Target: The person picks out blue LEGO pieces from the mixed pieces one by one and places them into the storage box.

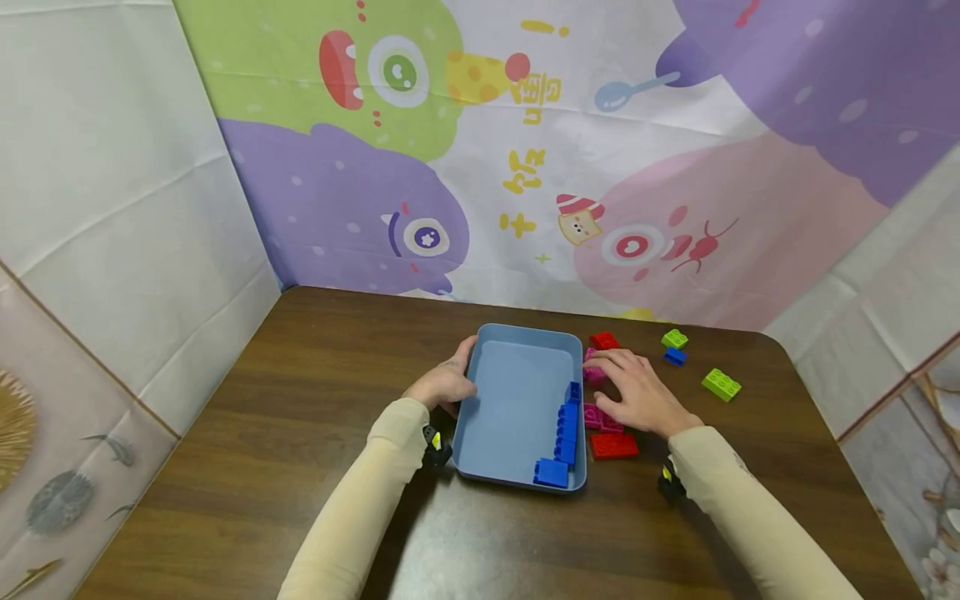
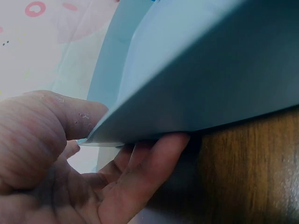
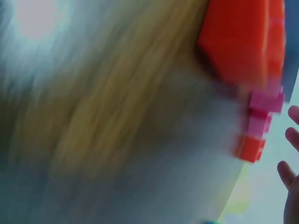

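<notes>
A shallow blue-grey tray (image 1: 517,392) lies in front of me. My left hand (image 1: 442,385) grips its left side; in the left wrist view the thumb (image 2: 86,116) is at the rim and the fingers (image 2: 163,156) reach beneath the tray. Several blue toy bricks (image 1: 566,433) line the tray's right wall and near right corner. My right hand (image 1: 637,392) is over the pink bricks (image 1: 600,417) beside the tray, its fingers spread and loosely bent. In the right wrist view those fingers (image 3: 289,175) are apart from the bricks, with nothing between them.
Along the tray's right side lie a near red brick (image 1: 613,446) and a far red brick (image 1: 603,340). Farther right are two lime green bricks (image 1: 722,384) and a small blue brick (image 1: 675,356). A cartoon-printed cloth (image 1: 525,250) hangs behind the wooden table (image 1: 315,375).
</notes>
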The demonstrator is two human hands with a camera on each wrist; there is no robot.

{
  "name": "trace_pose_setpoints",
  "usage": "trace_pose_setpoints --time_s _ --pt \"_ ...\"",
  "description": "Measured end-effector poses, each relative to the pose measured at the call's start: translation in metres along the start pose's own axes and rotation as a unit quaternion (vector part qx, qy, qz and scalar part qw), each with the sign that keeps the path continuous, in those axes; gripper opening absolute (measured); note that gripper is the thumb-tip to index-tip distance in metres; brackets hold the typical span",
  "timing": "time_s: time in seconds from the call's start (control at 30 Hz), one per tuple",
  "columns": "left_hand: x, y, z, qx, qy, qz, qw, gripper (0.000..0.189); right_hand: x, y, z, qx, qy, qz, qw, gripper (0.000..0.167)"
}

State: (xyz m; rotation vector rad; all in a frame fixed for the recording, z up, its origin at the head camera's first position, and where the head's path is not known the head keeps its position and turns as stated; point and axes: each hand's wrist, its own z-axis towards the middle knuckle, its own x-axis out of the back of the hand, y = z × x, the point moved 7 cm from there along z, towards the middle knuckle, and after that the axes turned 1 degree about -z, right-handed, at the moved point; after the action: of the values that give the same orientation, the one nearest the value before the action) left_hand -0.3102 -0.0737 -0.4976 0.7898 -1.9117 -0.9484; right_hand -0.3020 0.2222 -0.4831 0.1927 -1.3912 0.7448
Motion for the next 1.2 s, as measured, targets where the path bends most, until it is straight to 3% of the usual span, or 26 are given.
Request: trace_pose_setpoints --time_s 0.37,1.0,1.2 --pt "0.002 0.001 -0.001 0.0 -0.001 -0.004 1.0 0.096 0.007 0.034 -0.01 -0.04 0.015 -0.032 0.9986 0.046" --pt "0.0 -0.001 -0.002 0.006 -0.003 -0.001 1.0 0.096 0.014 0.076 -0.021 -0.135 -0.002 -0.076 0.9879 0.055" --pt "0.001 0.001 -0.002 0.007 -0.005 0.001 1.0 0.096 0.022 0.089 -0.023 -0.165 0.017 -0.082 0.9828 0.056"
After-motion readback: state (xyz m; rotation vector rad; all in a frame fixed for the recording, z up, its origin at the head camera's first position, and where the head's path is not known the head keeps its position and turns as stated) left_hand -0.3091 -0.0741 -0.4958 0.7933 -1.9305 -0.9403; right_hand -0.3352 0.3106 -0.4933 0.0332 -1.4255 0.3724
